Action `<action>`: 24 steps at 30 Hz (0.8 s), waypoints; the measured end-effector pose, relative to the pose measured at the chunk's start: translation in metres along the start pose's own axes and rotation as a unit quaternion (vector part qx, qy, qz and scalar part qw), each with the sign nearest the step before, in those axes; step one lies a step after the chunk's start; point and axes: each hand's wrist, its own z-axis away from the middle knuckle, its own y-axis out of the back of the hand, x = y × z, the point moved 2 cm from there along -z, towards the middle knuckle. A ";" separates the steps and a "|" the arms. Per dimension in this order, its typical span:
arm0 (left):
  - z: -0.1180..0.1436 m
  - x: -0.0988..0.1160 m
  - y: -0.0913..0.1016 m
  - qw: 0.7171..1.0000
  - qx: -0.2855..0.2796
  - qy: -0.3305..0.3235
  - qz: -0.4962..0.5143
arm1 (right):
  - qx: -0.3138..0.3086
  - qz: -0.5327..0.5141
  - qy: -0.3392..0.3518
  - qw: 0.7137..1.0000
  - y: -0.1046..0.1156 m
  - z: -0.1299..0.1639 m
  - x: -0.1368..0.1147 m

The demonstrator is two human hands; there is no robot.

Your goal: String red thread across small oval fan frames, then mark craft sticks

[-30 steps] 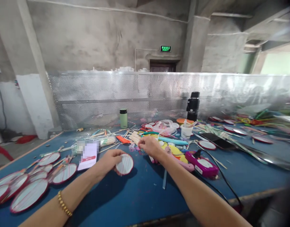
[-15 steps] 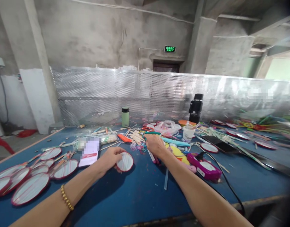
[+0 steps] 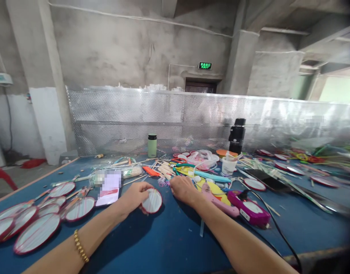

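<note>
My left hand (image 3: pixel 139 193) grips a small round white disc with a red rim (image 3: pixel 151 201) by its left edge, tilted up above the table. The disc's face has faint stripes. To the right of it, my right hand (image 3: pixel 183 188) is closed low over the table. Its fingers curl under, so whatever they hold is hidden. Beside its fingertips lies a tangle of small pink and purple threads (image 3: pixel 163 182). Just beyond it are teal-handled pliers or scissors (image 3: pixel 184 166), partly covered. A pink glue gun (image 3: pixel 217 201) lies to the right of that hand.
Several larger red-rimmed discs (image 3: pixel 37 233) lie at the left, near a phone with a lit screen (image 3: pixel 110 187). Wooden sticks (image 3: pixel 165 168), a white cup (image 3: pixel 228 166), a green bottle (image 3: pixel 152 146) and a black flask (image 3: pixel 237 136) stand or lie farther back. A purple device (image 3: pixel 250 210) has a black cable.
My right hand has come back from the teal-handled tool toward me, and its fingers are curled lower over the table. My left hand keeps hold of the disc, almost unmoved.
</note>
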 end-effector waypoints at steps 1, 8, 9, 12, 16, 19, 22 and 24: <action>-0.001 -0.001 0.000 1.000 0.003 -0.005 0.000 | 0.006 -0.016 -0.002 1.000 0.001 -0.001 0.002; -0.006 0.005 -0.001 0.990 0.049 -0.089 -0.102 | 0.045 -0.229 0.022 0.972 0.019 -0.001 0.010; -0.006 0.006 -0.002 0.987 0.048 -0.092 -0.118 | 0.047 -0.261 0.024 0.964 0.019 -0.001 0.008; -0.005 0.006 -0.002 0.980 0.047 -0.095 -0.167 | 0.045 -0.424 0.019 0.904 0.018 -0.001 0.002; 0.002 0.013 0.005 0.950 0.133 -0.135 -0.247 | 0.015 -0.566 0.027 0.824 0.019 0.002 -0.006; 0.009 0.024 0.005 0.942 0.146 -0.188 -0.237 | 0.003 -0.550 0.030 0.834 0.021 0.005 -0.010; 0.013 0.033 -0.001 0.955 0.110 -0.203 -0.188 | -0.001 -0.537 0.028 0.843 0.020 0.006 -0.015; 0.013 0.034 -0.005 0.962 0.087 -0.195 -0.172 | -0.005 -0.536 0.030 0.844 0.018 0.006 -0.019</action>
